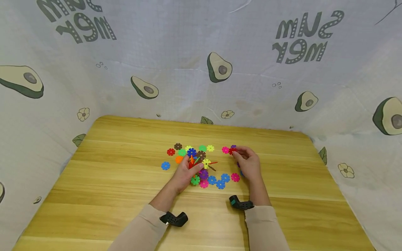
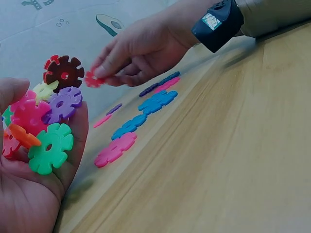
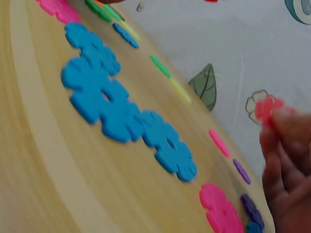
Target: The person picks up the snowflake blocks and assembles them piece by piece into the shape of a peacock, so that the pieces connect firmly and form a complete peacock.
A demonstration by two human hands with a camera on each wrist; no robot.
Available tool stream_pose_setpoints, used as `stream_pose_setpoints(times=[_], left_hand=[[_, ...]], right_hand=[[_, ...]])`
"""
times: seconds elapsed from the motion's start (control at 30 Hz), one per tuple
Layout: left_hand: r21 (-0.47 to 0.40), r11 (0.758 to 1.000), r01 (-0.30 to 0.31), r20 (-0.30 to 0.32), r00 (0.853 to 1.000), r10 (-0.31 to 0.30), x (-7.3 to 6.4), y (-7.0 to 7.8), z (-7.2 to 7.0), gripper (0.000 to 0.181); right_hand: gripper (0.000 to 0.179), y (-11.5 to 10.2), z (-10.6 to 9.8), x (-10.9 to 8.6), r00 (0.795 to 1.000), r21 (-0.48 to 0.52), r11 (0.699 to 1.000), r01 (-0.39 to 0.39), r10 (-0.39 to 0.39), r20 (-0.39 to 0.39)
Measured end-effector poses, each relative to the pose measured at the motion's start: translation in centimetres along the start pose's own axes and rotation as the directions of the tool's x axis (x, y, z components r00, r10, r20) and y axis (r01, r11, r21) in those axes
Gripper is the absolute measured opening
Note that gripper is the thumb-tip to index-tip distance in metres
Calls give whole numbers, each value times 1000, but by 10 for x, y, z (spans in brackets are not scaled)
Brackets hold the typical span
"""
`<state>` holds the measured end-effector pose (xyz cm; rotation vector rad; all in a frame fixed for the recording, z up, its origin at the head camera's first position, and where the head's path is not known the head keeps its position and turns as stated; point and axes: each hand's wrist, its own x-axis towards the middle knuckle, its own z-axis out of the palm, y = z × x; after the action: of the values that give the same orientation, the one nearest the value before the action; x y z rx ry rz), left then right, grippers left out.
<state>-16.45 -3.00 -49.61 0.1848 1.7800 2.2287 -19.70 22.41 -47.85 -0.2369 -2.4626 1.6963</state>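
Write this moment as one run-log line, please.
Left hand: holds disc cluster | Right hand: pinches red disc, apart from cluster | Table: loose discs scattered

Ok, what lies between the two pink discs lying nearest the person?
Three blue discs lie between the left pink disc and the right pink disc; the head and right wrist views show them.

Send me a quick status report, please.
Left hand holding notched-disc cluster. Right hand pinching red notched disc. Loose discs on wood-grain table, seemingly not blocking.
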Motion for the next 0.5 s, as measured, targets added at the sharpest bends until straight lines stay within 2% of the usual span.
stream_pose_setpoints(times=[0.1,0.2,0.23,0.33,0.5], left_hand=[[34,999,10,9,1000,-10,0,0,-1,48],[57,998,14,26,1000,-16,0,1,-2,51],[61,998,16,30,999,-18,0,2,-2,51],[48,999,17,51,998,-20,0,2,-3,50],[17,999,28,69,997,-29,0,1,-4,52]], right_hand=[[30,-4,8,-2,991,205,977,51,-75,108],[33,-8,17,-8,964,315,947,69,-145,224],[34,-10,20,-10,952,333,940,70,-163,260],[34,-13,28,-15,925,315,947,66,-176,335],[33,-14,35,-16,908,309,950,48,-170,383]])
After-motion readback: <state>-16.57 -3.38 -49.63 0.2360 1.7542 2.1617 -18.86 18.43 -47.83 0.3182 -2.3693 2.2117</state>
